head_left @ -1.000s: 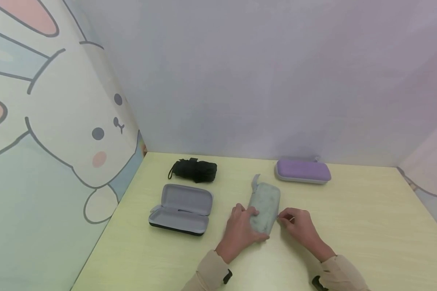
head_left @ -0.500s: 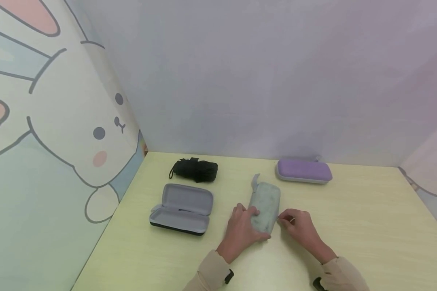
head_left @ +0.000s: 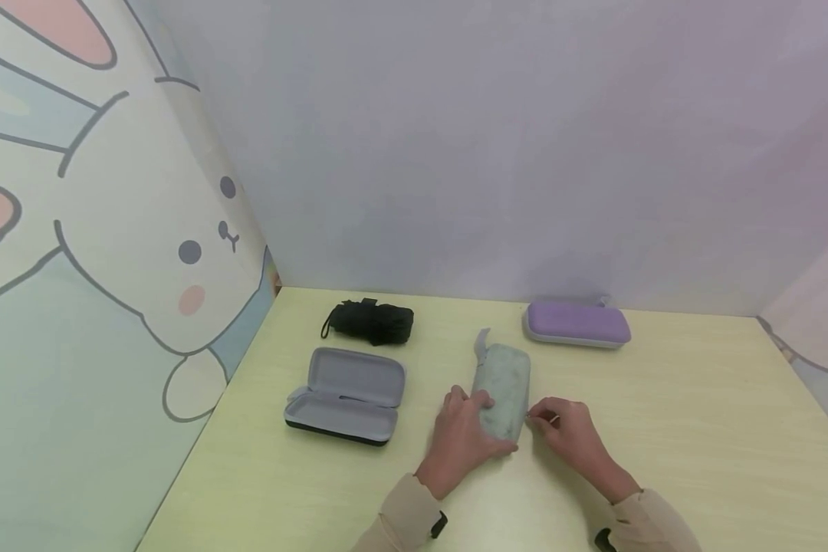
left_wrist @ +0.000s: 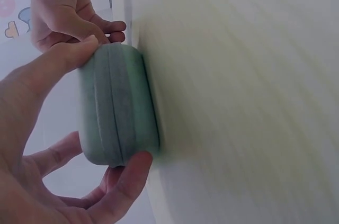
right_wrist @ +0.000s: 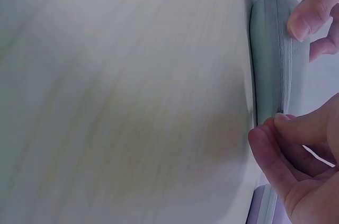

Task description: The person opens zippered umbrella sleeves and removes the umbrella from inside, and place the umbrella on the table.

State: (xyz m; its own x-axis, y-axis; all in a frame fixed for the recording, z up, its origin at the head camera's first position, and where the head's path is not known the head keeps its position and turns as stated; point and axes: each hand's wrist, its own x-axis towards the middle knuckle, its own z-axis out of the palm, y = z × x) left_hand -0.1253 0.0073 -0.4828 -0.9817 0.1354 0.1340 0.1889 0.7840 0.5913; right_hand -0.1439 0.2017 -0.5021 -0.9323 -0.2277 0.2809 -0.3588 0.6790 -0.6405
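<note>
A pale green zippered case [head_left: 505,383] lies on the table, its grey tab pointing toward the back wall. My left hand [head_left: 461,437] grips its near left part, with the thumb at the near end and fingers on the far side and top. The end seam [left_wrist: 114,107] of the case faces the left wrist view and looks closed there. My right hand [head_left: 574,433] pinches at the right-side zipper [right_wrist: 286,70] with thumb and forefinger. The small zipper pull is mostly hidden by those fingertips; a dark bit of the slider shows beside the thumb in the right wrist view.
To the left, an open case [head_left: 345,399] with grey lining lies on the table [head_left: 697,429]. Behind it sits a folded black umbrella [head_left: 372,322]. A purple case [head_left: 578,323] rests at the back right, close to the wall [head_left: 497,153].
The green case has turned very slightly, its far end leftward and its near end rightward, with my left hand shifting along. My right hand keeps its pinch at the zipper.
</note>
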